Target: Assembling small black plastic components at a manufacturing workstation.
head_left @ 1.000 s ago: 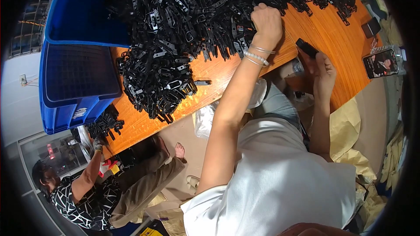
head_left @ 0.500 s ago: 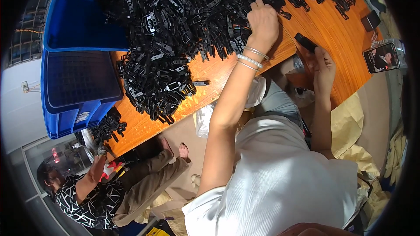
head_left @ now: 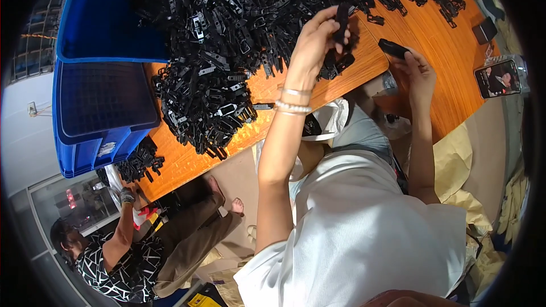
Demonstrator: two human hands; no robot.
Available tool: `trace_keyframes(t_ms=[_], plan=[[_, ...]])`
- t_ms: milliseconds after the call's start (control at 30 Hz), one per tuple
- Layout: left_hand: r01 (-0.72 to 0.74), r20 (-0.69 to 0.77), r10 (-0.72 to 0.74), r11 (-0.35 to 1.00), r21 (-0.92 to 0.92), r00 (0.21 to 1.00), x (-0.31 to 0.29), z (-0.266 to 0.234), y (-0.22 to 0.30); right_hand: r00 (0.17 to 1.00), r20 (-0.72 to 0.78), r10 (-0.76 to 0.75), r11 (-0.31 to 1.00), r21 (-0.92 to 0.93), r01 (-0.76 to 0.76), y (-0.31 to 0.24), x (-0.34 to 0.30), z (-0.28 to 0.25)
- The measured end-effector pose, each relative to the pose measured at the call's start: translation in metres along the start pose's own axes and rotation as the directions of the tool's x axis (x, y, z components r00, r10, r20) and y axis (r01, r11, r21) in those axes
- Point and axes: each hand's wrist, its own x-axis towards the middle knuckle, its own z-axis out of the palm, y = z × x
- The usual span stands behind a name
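My left hand [head_left: 313, 42], with bracelets at the wrist, is over the near edge of a large heap of small black plastic parts [head_left: 227, 34]. Its fingers are closed on an elongated black plastic part [head_left: 342, 21], held on end. A few loose black parts [head_left: 336, 67] lie on the table just below that hand. My right hand [head_left: 420, 71] is to the right, past the corner of the table edge. Between thumb and fingers it pinches a dark, oblong black piece [head_left: 392, 49], which points left toward the heap.
Blue plastic crates [head_left: 108, 102] stand at the left of the orange-brown wooden table [head_left: 443, 62]. A phone [head_left: 497, 78] and a small black box [head_left: 483, 29] are at the right. A co-worker in a patterned top [head_left: 122, 267] sits at lower left, with a gloved hand near a smaller pile.
My left hand has drawn back from the heap, toward me and left, and now shows a black part in its fingers. My right hand's piece has tilted and shifted slightly left.
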Motion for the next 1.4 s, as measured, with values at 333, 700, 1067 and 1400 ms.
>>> trace_keyframes(t_ms=[333,700,1067,1400], plan=[[0.099,0.083,-0.12,0.971,0.219,0.989,-0.067,0.005,0.018,0.895,0.434,-0.099,0.989,-0.054,0.136,-0.036,-0.034,0.052],[-0.275,0.153,0.259,0.542,0.794,0.954,-0.098,-0.001,0.016,0.829,0.547,-0.114,0.975,-0.099,0.2,-0.035,-0.044,0.069],[0.011,-0.048,0.023,0.797,0.603,0.999,-0.126,-0.01,0.0,0.746,0.652,0.138,0.983,-0.182,-0.023,-0.03,-0.048,0.074],[0.117,-0.099,0.395,-0.02,0.993,0.913,-0.162,-0.082,-0.005,0.527,0.849,0.038,0.832,-0.319,0.454,0.008,-0.082,0.079]])
